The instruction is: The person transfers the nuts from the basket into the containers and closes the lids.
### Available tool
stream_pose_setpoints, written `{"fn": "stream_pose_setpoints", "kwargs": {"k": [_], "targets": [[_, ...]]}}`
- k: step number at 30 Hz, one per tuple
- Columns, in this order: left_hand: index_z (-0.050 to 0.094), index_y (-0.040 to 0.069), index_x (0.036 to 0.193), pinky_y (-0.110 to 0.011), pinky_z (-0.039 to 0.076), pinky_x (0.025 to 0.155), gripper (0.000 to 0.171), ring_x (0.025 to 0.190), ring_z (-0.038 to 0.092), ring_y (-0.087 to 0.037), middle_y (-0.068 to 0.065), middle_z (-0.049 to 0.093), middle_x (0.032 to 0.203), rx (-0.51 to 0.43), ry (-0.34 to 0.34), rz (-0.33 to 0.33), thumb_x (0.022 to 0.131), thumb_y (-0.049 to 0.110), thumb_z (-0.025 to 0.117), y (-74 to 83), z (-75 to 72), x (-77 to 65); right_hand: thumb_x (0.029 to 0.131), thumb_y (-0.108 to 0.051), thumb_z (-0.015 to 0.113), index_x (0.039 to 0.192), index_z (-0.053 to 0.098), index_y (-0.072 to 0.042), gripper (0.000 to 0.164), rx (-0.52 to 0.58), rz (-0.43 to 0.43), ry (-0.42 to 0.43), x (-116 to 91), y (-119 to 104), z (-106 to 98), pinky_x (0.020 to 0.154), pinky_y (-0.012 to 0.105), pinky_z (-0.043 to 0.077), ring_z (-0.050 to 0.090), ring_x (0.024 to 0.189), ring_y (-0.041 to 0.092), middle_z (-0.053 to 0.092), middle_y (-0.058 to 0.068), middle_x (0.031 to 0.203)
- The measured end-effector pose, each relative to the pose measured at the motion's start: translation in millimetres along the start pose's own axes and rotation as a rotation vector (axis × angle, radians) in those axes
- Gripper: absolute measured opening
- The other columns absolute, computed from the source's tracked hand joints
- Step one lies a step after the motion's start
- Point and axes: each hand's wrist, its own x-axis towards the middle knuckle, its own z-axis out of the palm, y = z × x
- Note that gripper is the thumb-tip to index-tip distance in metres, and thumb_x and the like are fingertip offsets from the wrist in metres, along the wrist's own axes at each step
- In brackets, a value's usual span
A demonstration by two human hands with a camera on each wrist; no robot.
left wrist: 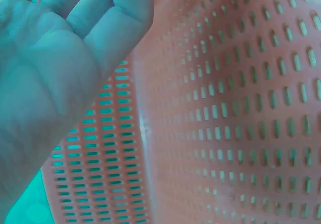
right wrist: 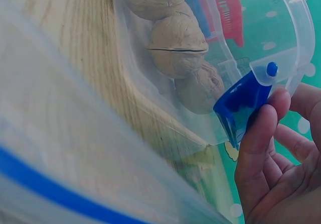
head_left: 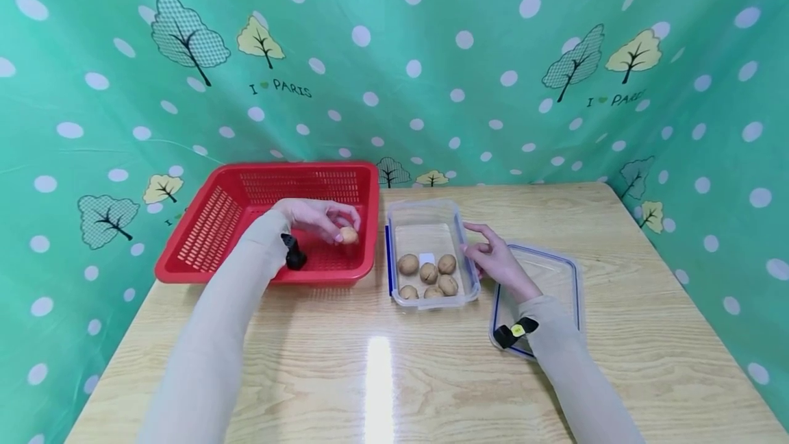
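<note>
My left hand (head_left: 317, 216) pinches a walnut (head_left: 348, 235) between thumb and fingertips, over the right part of a red plastic basket (head_left: 265, 276). In the left wrist view the palm (left wrist: 45, 78) is seen beside the basket's slotted wall (left wrist: 241, 113), and the walnut is out of sight. A clear plastic container (head_left: 464, 252) stands right of the basket, with several walnuts (head_left: 428, 273) in its near half. At its right side my right hand (head_left: 496, 262) grips the rim by a blue latch (right wrist: 246, 101).
A clear lid with a blue seal (head_left: 576, 293) lies on the wooden table (head_left: 431, 375), partly under my right forearm. A small white square (head_left: 427, 258) is inside the container. Behind the table hangs a green dotted cloth (head_left: 382, 67).
</note>
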Motion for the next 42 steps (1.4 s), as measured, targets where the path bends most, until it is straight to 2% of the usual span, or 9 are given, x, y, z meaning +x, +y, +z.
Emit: {"fn": "stream_pose_setpoints", "kwargs": {"k": [3, 9, 14, 18, 23, 26, 32, 37, 42], "targets": [[0.052, 0.003, 0.115, -0.047, 0.047, 0.092, 0.031, 0.108, 0.051, -0.039, -0.018, 0.056, 0.111, 0.043, 0.008, 0.018, 0.086, -0.002, 0.061, 6.9, 2.8, -4.0, 0.098, -0.013, 0.057, 0.146, 0.037, -0.008, 0.052, -0.004, -0.011, 0.001, 0.5, 0.2, 0.1, 0.048, 0.03, 0.045, 0.049, 0.052, 0.015, 0.06, 0.01, 0.072], [0.049, -0.001, 0.119, -0.054, 0.044, 0.096, 0.039, 0.114, 0.046, -0.048, -0.022, 0.054, 0.115, 0.078, 0.051, 0.039, 0.083, 0.0, 0.065, 14.4, 10.4, -11.6, 0.098, -0.011, 0.057, 0.146, 0.038, -0.009, 0.051, -0.012, -0.014, 0.011, 0.8, 1.2, -0.8, 0.048, 0.029, 0.045, 0.049, 0.051, 0.014, 0.061, 0.014, 0.074], [0.053, 0.004, 0.116, -0.055, 0.043, 0.096, 0.033, 0.11, 0.051, -0.04, -0.021, 0.055, 0.114, 0.13, 0.085, 0.068, 0.085, 0.004, 0.066, 22.7, 18.2, -15.1, 0.098, -0.015, 0.058, 0.147, 0.037, -0.01, 0.053, -0.01, -0.009, -0.003, 1.4, 1.1, -1.2, 0.048, 0.031, 0.046, 0.049, 0.051, 0.014, 0.061, 0.015, 0.074], [0.055, 0.004, 0.114, -0.052, 0.045, 0.094, 0.031, 0.106, 0.053, -0.037, -0.021, 0.057, 0.112, 0.191, 0.095, 0.099, 0.085, 0.006, 0.067, 32.9, 23.0, -12.0, 0.099, -0.016, 0.057, 0.148, 0.036, -0.011, 0.054, -0.018, -0.003, -0.011, 3.1, 2.0, -1.2, 0.048, 0.031, 0.046, 0.049, 0.051, 0.014, 0.058, 0.012, 0.07], [0.056, 0.003, 0.111, -0.046, 0.047, 0.091, 0.031, 0.104, 0.055, -0.034, -0.022, 0.058, 0.112, 0.202, 0.088, 0.118, 0.084, 0.005, 0.069, 49.6, 29.4, -4.5, 0.099, -0.015, 0.056, 0.149, 0.034, -0.01, 0.055, -0.019, 0.008, -0.028, 4.9, -2.4, 1.0, 0.048, 0.032, 0.046, 0.049, 0.052, 0.018, 0.056, 0.008, 0.067], [0.057, 0.003, 0.11, -0.043, 0.048, 0.09, 0.029, 0.102, 0.056, -0.031, -0.021, 0.059, 0.112, 0.206, 0.076, 0.143, 0.084, 0.003, 0.068, 58.9, 34.0, 1.6, 0.099, -0.012, 0.055, 0.149, 0.034, -0.007, 0.055, -0.014, 0.019, -0.038, 1.8, -12.8, 3.6, 0.048, 0.034, 0.046, 0.049, 0.052, 0.021, 0.056, 0.009, 0.066], [0.058, 0.005, 0.109, -0.04, 0.048, 0.09, 0.028, 0.104, 0.056, -0.03, -0.018, 0.062, 0.108, 0.25, 0.08, 0.173, 0.083, 0.001, 0.068, 74.9, 45.6, 21.7, 0.099, -0.008, 0.053, 0.148, 0.033, -0.002, 0.053, -0.034, 0.026, -0.037, -7.0, -31.6, 7.6, 0.049, 0.033, 0.046, 0.049, 0.051, 0.018, 0.055, 0.013, 0.068], [0.058, 0.005, 0.111, -0.042, 0.048, 0.09, 0.03, 0.109, 0.055, -0.03, -0.016, 0.061, 0.111, 0.309, 0.104, 0.17, 0.083, 0.004, 0.068, 81.8, 56.4, 39.4, 0.098, -0.008, 0.055, 0.147, 0.033, -0.003, 0.053, -0.009, 0.016, -0.027, -6.3, -23.0, 6.9, 0.047, 0.033, 0.047, 0.05, 0.049, 0.019, 0.058, 0.02, 0.073], [0.055, 0.001, 0.114, -0.04, 0.049, 0.089, 0.032, 0.107, 0.055, -0.028, -0.015, 0.06, 0.113, 0.322, 0.127, 0.178, 0.085, 0.003, 0.066, 84.9, 63.0, 54.1, 0.098, -0.014, 0.058, 0.148, 0.035, -0.01, 0.056, -0.024, 0.021, 0.007, -6.1, -9.0, 2.7, 0.047, 0.033, 0.049, 0.052, 0.051, 0.018, 0.062, 0.019, 0.081]]}}
